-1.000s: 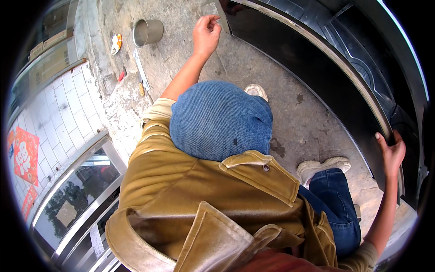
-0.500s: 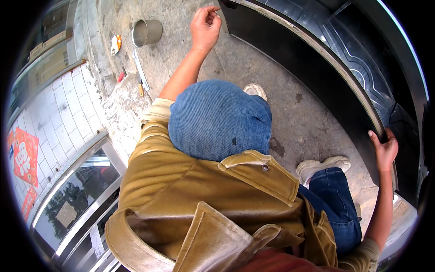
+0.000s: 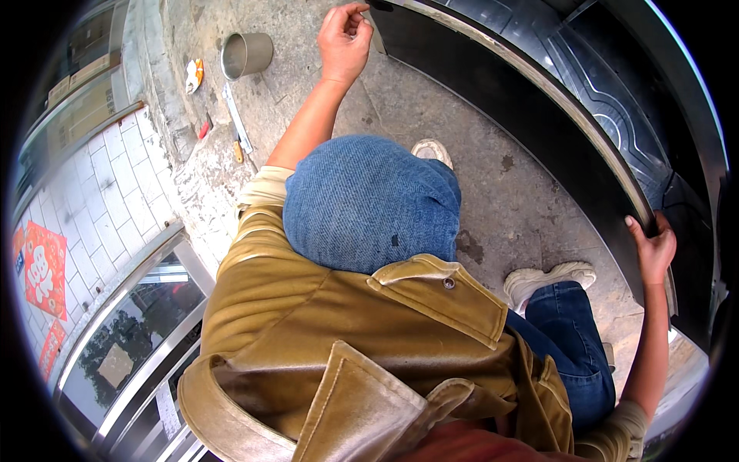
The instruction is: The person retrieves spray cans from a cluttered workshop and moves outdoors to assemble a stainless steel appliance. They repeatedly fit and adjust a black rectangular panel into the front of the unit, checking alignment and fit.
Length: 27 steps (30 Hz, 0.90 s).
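A long black panel with a pale, worn edge curves from the top middle down the right side. My right hand grips that edge near its lower end, thumb on the outer face and fingers over the rim. At the panel's far left end is my left hand, its fingers curled together. The fingertips reach the panel's corner; whatever they may pinch is too small to make out. Behind the panel lies a dark metal interior with pressed ridges.
On the stained concrete floor to the left are a grey bucket, a long metal blade, a yellow-handled tool, a red-handled tool and an orange-and-white packet. My raised denim knee sits between my arms.
My left hand has shifted slightly up and left, still at the panel's corner. My right hand keeps its grip, moved barely if at all.
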### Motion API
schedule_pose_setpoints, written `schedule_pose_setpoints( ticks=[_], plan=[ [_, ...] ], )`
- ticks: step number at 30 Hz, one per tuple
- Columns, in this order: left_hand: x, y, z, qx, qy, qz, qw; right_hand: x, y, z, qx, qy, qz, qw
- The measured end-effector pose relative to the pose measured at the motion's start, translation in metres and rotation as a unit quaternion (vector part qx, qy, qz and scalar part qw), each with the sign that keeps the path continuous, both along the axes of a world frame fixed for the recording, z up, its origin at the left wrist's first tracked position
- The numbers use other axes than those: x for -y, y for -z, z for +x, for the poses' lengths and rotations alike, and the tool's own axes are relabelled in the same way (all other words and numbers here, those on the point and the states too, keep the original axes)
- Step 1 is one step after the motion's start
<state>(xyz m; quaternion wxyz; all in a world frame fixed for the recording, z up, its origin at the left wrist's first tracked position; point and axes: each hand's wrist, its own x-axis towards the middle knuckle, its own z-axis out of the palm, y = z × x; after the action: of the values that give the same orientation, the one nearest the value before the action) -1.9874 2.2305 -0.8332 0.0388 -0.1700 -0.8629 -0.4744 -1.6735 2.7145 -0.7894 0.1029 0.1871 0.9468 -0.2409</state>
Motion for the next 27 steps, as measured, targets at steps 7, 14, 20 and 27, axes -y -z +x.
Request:
schedule_pose_setpoints(
  ticks=[7,14,20,27],
  plan=[
    [-0.002,0.002,-0.001,-0.002,-0.003,0.013,1.000,0.010,-0.005,-0.007,0.019,-0.001,-0.012,1.000],
    [-0.008,-0.002,-0.004,-0.012,0.006,0.022,1.000,0.001,0.008,0.001,-0.008,-0.017,0.039,0.999],
    [-0.016,-0.031,-0.011,-0.038,0.000,0.007,0.999,0.002,0.002,-0.002,0.013,-0.006,0.023,1.000],
    [-0.024,-0.054,-0.020,-0.066,0.011,0.022,0.997,0.001,-0.002,0.002,0.016,-0.029,-0.006,0.999]
  ],
)
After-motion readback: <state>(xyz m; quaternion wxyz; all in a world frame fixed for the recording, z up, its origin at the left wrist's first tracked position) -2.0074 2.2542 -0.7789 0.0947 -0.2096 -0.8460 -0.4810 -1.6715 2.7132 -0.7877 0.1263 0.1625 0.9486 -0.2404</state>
